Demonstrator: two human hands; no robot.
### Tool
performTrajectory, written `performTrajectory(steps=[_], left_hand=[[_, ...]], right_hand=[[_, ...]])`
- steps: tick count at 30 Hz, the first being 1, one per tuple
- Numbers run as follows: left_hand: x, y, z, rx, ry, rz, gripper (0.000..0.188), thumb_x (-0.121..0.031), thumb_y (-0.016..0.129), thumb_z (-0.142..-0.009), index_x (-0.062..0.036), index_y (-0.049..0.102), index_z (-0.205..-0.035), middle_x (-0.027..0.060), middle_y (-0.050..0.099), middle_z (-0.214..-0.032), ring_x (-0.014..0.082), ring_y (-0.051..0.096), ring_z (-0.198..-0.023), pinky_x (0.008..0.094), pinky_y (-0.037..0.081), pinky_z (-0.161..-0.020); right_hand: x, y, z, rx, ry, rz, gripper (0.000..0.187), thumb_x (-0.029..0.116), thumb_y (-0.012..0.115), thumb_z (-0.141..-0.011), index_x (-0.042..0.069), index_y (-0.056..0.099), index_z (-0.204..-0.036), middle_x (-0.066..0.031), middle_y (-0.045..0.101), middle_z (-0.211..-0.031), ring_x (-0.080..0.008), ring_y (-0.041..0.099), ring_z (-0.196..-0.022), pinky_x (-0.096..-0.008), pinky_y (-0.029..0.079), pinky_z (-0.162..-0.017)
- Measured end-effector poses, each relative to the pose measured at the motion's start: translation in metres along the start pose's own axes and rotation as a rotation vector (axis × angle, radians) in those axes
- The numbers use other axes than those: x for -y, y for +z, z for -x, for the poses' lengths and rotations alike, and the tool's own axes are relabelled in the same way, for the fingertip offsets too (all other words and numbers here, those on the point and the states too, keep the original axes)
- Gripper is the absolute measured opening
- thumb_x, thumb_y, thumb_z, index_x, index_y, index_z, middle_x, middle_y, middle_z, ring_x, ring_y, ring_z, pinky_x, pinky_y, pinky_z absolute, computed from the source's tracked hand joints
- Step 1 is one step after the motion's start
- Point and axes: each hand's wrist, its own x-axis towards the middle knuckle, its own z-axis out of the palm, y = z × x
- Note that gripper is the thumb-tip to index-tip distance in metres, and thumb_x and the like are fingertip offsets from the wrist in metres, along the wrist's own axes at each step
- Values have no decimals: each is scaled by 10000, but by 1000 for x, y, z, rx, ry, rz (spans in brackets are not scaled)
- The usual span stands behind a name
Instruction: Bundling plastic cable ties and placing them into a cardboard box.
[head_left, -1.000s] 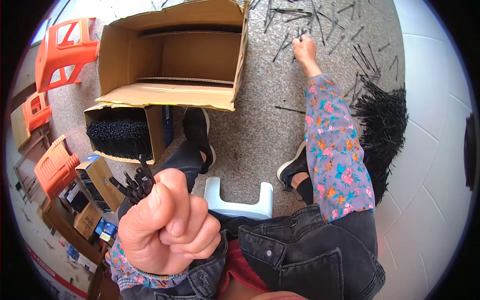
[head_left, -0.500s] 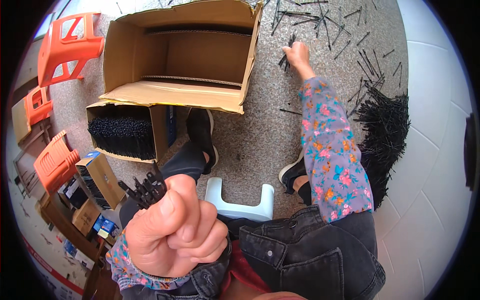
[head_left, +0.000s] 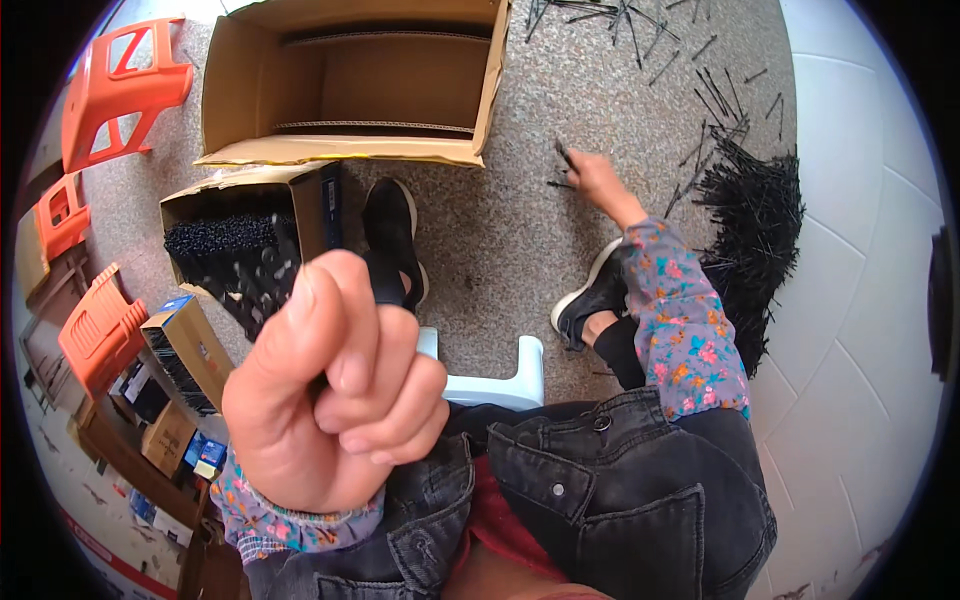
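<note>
My left hand point(head_left: 335, 375) is closed in a fist close to the camera. It grips a bundle of thin black rods point(head_left: 262, 290) whose blurred ends stick out past the thumb, in front of a small carton point(head_left: 312, 215) packed with upright black rods point(head_left: 220, 236). Over the speckled floor, ahead of my right shoe, my right hand point(head_left: 600, 185) has its fingers closed around a few black rods point(head_left: 564, 154). Their ends poke out beyond the fingertips; how many lie in the palm is hidden.
A large open carton point(head_left: 375, 90) stands ahead on the left. Black rods are heaped in a pile point(head_left: 755, 230) at the right, with others scattered farther off. Orange stools point(head_left: 125, 90) line the left; a pale blue stool point(head_left: 500, 388) is beneath me.
My right hand has drawn nearer to me from the far floor, bringing black rods along. My left hand has risen slightly, its bundle now tilting over the small carton. The view has shifted a little.
</note>
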Motion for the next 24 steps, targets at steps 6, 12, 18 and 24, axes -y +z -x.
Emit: performTrajectory(steps=[6,12,18,24], left_hand=[[1,-1,-5,90,43,-17,348,-330,252,-997,-96,349,-758,-18,286,-536,82,266,-427,225,254,-382],[-8,-8,-10,78,170,-56,287,-282,368,-974,-60,509,-859,-27,295,-549,74,286,-441,222,265,-386],[-11,-38,-14,-15,286,-259,343,-262,396,-967,11,514,-1138,18,498,-737,125,458,-582,248,404,-549],[37,-42,-35,194,99,-422,360,-259,456,-941,53,516,-1108,112,604,-894,192,585,-693,328,478,-656]], right_hand=[[4,40,45,-30,141,255,109,130,488,-792,44,509,-855,-210,570,-723,-394,589,-704,-476,463,-583],[34,-11,33,-212,215,-35,129,136,483,-835,51,540,-912,-146,601,-692,-281,598,-580,-375,479,-485],[221,-157,36,-40,281,-1292,170,211,507,-898,73,580,-962,-11,597,-700,-44,486,-478,-180,364,-411],[314,-190,81,-41,131,-1230,184,265,532,-904,86,565,-930,-5,601,-705,-40,476,-461,-171,345,-393]])
